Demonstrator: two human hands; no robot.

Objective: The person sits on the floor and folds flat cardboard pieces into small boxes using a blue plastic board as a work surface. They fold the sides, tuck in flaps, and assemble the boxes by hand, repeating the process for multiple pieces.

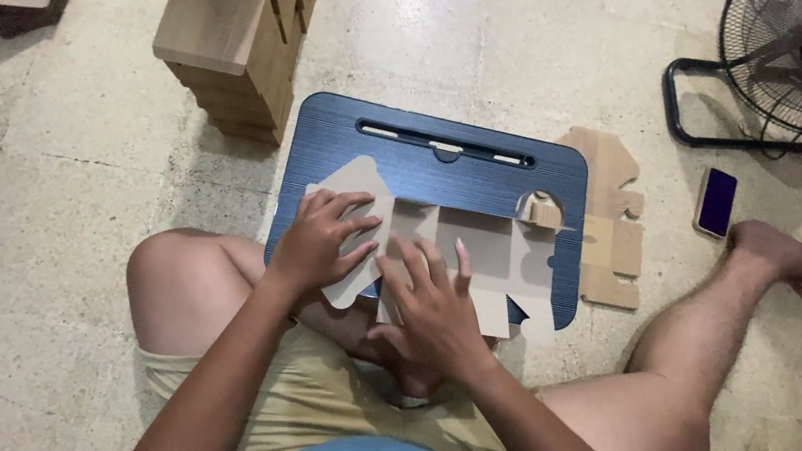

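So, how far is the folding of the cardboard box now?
Done: a stack of folded boxes stands on the floor behind the blue lap board. In hand: a flat die-cut cardboard blank lies on the board; the left hand bends its left flap while the right hand presses the middle. Left: the blank is mostly flat, and another flat blank lies beside the board, untouched.

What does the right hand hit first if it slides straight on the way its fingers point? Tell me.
The right hand points up across the flat cardboard cutout. Going on, it would probably meet the slot in the blue lap board.
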